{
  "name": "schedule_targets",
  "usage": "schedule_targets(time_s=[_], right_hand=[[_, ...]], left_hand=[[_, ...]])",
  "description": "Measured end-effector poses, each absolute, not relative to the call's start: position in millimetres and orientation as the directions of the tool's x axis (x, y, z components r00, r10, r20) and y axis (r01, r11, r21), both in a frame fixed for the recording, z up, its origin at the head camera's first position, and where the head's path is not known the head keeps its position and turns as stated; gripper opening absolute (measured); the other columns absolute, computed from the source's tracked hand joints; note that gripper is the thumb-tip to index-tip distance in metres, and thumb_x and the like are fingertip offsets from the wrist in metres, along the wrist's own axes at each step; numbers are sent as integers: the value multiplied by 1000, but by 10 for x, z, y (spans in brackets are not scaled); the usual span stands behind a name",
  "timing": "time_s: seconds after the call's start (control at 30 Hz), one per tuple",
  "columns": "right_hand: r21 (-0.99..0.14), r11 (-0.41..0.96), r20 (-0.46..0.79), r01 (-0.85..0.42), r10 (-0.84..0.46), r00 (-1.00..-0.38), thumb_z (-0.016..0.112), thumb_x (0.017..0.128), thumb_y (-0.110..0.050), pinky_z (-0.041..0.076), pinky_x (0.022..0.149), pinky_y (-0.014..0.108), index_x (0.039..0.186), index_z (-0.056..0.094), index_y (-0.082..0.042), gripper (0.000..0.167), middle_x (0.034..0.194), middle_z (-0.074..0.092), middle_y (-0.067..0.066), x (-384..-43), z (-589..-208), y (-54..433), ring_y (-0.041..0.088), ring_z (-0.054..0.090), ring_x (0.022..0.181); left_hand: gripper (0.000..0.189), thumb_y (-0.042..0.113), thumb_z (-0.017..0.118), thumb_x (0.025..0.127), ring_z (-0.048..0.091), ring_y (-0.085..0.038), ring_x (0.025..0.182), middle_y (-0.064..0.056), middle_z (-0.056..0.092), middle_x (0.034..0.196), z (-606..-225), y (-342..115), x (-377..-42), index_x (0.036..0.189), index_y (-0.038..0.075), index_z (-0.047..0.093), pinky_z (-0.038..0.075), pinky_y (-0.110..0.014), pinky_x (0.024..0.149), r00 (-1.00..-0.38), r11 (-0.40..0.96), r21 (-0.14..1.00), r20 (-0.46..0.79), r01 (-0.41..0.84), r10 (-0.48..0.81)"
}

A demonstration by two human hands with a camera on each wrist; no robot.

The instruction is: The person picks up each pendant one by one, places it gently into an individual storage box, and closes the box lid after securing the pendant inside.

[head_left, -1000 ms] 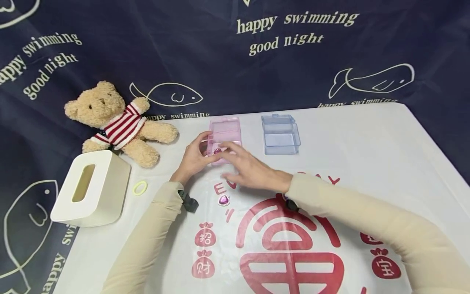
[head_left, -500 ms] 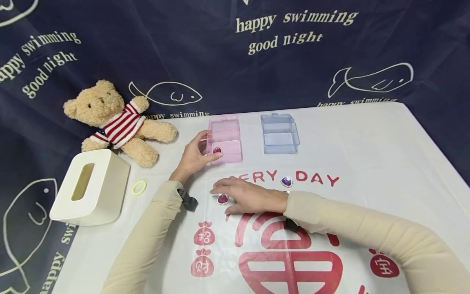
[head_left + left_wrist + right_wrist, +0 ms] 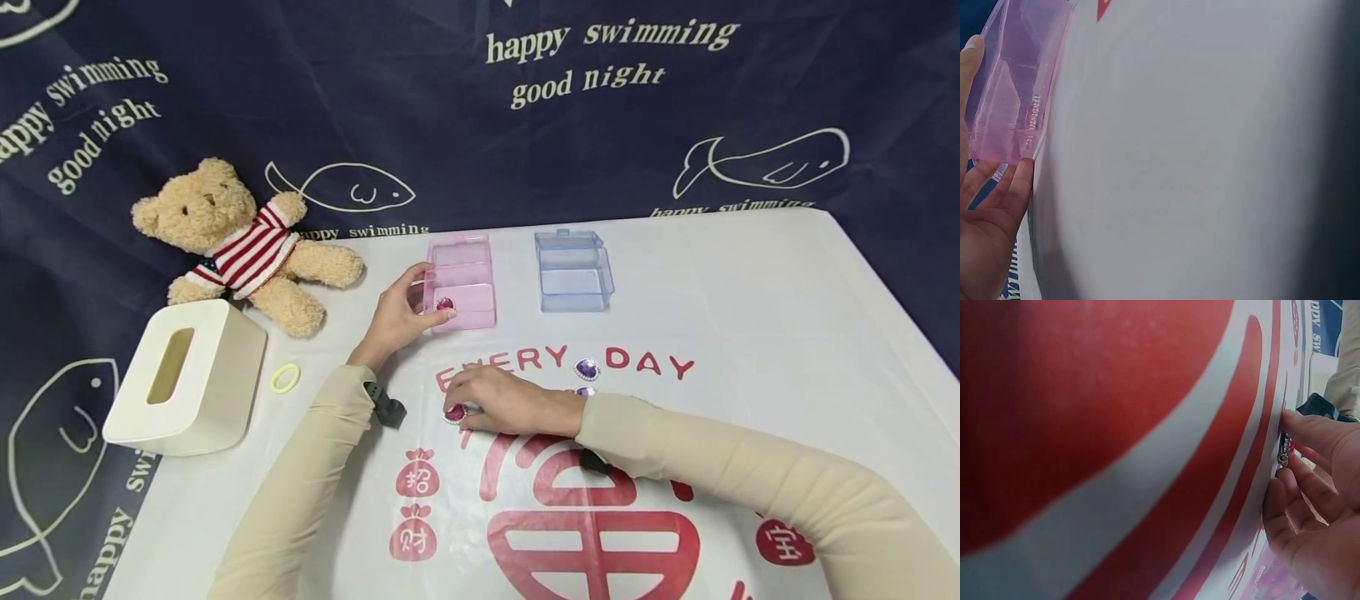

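My left hand (image 3: pixel 393 318) grips the left side of an open pink plastic box (image 3: pixel 480 310), its thumb at the near corner. One dark pink heart-shaped gem (image 3: pixel 446 304) lies inside the front compartment; in the left wrist view it shows through the pink wall (image 3: pixel 1032 112). Nearer to me, my right hand (image 3: pixel 506 402) reaches down to the tablecloth and pinches a second dark pink heart gem (image 3: pixel 453 413) with a silvery beaded edge. Between thumb and fingers, that heart gem (image 3: pixel 1285 449) is partly covered in the right wrist view.
An open blue plastic box (image 3: pixel 576 287) stands right of the pink one. Two purple gems (image 3: pixel 587 369) lie by my right sleeve, one partly hidden. At the left are a teddy bear (image 3: pixel 243 250), a white tissue box (image 3: pixel 232 375) and a pale yellow ring (image 3: pixel 285 390).
My right hand has come away from the pink box, down toward me to the second heart gem, and its fingers have closed around it. My left hand stays at the box.
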State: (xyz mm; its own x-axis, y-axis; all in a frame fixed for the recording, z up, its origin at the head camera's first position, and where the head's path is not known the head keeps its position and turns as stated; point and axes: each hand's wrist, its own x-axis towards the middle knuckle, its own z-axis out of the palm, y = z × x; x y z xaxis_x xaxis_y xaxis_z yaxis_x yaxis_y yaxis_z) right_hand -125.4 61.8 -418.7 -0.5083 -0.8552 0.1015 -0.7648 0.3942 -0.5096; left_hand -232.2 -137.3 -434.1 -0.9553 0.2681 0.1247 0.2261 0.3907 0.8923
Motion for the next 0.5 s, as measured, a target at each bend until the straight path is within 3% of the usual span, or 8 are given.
schedule_targets(time_s=[0.23,0.37,0.5], right_hand=[[-501,393,106,-771,-856,-506,71,86,-15,46,106,32,102,71,-9,16,106,70,2,-1256,-4183,644,16,62,106],[-484,380,195,-788,-831,-521,72,86,-14,52,98,30,103,71,-8,18,107,70,3,-1311,-4058,705,16,63,105],[-505,384,309,-773,-756,-577,75,84,-13,54,93,30,100,72,-8,18,105,71,3,-1429,-3838,803,16,65,102]], left_hand=[[79,14,87,71,57,-34,122,-18,54,134,-4362,-1358,-2324,138,10,46,50,-48,102,-956,389,894,122,223,267],[78,12,86,72,56,-35,124,-19,53,136,-4345,-1358,-2316,139,9,45,49,-47,103,-956,383,899,108,210,272],[78,7,84,73,53,-42,125,-25,50,137,-4276,-1353,-2288,139,3,44,46,-54,104,-953,365,908,103,207,285]])
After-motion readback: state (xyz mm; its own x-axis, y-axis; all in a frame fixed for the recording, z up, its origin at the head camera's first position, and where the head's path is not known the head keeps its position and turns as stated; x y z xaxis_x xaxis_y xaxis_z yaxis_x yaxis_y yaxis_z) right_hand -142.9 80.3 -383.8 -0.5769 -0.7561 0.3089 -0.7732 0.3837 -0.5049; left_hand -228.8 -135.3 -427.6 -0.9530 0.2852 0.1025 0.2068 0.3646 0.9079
